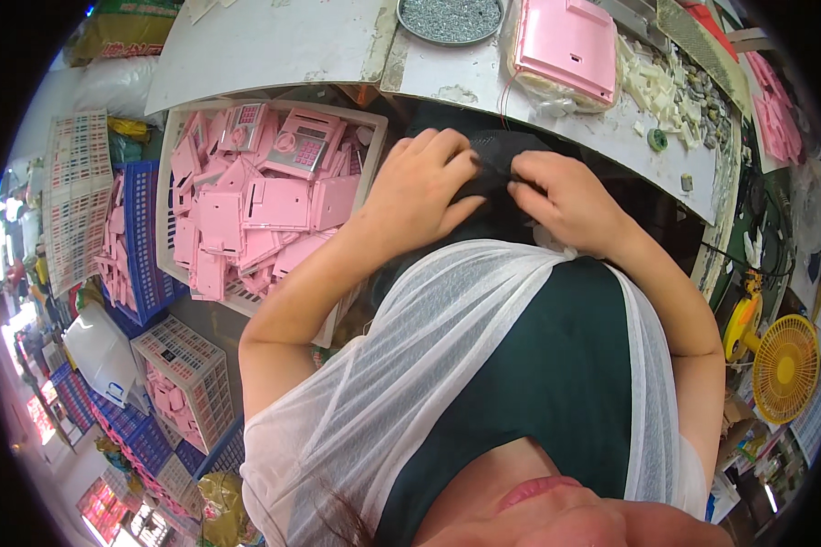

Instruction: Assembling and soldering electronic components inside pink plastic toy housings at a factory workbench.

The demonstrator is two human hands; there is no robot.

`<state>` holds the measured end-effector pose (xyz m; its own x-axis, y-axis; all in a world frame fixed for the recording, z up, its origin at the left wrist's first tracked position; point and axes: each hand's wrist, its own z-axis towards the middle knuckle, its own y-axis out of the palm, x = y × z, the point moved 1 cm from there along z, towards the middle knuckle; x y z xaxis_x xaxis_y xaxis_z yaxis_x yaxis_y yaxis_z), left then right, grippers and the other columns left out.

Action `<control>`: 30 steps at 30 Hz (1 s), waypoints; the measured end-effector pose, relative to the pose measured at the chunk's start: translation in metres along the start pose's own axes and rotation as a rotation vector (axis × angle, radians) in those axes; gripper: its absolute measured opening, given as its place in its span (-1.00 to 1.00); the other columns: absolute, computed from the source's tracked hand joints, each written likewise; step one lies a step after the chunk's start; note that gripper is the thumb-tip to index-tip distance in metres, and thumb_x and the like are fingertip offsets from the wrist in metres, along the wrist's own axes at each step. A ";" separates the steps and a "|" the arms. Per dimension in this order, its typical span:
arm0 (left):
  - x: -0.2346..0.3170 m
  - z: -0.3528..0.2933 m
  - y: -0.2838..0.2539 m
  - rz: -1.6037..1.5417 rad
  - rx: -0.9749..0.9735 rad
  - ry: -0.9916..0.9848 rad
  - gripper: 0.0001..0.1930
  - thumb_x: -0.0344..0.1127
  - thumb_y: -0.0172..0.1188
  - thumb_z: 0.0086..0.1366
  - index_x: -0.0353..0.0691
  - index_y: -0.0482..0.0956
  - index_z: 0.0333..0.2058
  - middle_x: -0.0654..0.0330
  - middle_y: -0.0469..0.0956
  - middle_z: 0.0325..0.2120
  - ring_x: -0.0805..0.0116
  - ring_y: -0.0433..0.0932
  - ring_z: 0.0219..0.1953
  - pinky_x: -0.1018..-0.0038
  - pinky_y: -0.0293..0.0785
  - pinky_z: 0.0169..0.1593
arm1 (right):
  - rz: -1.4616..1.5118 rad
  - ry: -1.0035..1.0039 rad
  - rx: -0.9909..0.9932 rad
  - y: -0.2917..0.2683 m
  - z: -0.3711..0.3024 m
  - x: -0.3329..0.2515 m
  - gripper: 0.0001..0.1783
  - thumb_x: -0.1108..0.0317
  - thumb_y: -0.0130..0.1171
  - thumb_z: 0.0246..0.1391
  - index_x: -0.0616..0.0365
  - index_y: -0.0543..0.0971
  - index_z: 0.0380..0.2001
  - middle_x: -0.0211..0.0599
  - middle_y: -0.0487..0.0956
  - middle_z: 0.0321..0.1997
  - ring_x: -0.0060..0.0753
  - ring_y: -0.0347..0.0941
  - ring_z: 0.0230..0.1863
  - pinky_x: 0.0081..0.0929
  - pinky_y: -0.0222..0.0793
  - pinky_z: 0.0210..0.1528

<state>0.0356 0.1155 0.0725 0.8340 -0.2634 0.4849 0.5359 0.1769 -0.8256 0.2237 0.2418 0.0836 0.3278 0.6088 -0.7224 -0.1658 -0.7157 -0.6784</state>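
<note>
The left hand at twelve o'clock and right hand at two flank dark fabric. I cannot tell whether either grip pinches it.

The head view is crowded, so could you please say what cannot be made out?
Head view:
Anything in the left hand or right hand: hidden by the hands themselves.
Crate, right side: partly behind the left forearm.
Tray, far side: cut off by the upper edge.
Pink parts, lowest ones: under others.
</note>
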 end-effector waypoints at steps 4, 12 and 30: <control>-0.012 0.008 0.012 -0.085 -0.102 0.014 -0.79 -0.29 0.36 0.12 -0.22 0.53 -0.35 0.14 0.51 -0.24 0.11 0.49 -0.18 0.22 0.40 -0.11 | -0.135 -0.097 0.205 -0.003 -0.016 0.010 -0.72 0.30 0.37 -0.03 0.16 0.51 -0.31 -0.24 0.51 -0.26 -0.08 0.47 -0.10 -0.17 0.41 -0.11; -0.015 0.005 0.004 -0.160 0.034 0.076 -0.82 -0.40 0.36 0.11 -0.26 0.54 -0.34 0.12 0.56 -0.19 0.06 0.54 -0.14 0.23 0.45 -0.04 | -0.311 -0.027 0.413 0.019 -0.027 0.015 -0.37 0.33 0.48 -0.16 0.26 0.50 0.03 -0.11 0.48 0.07 -0.01 0.43 0.06 -0.26 0.41 0.13; -0.013 -0.005 0.004 -0.644 -0.228 -0.179 -0.73 -0.58 0.23 0.13 -0.27 0.64 -0.15 0.16 0.53 -0.32 0.29 0.53 -0.35 0.45 0.45 -0.23 | 0.274 -0.295 0.257 0.027 -0.009 0.058 -0.38 0.51 0.43 -0.08 0.14 0.54 0.13 -0.20 0.53 0.12 -0.43 0.55 -0.17 -0.52 0.52 -0.13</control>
<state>0.0263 0.1147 0.0618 0.3792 -0.0854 0.9214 0.9057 -0.1696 -0.3884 0.2462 0.2549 0.0243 -0.0316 0.5075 -0.8611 -0.4458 -0.7782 -0.4423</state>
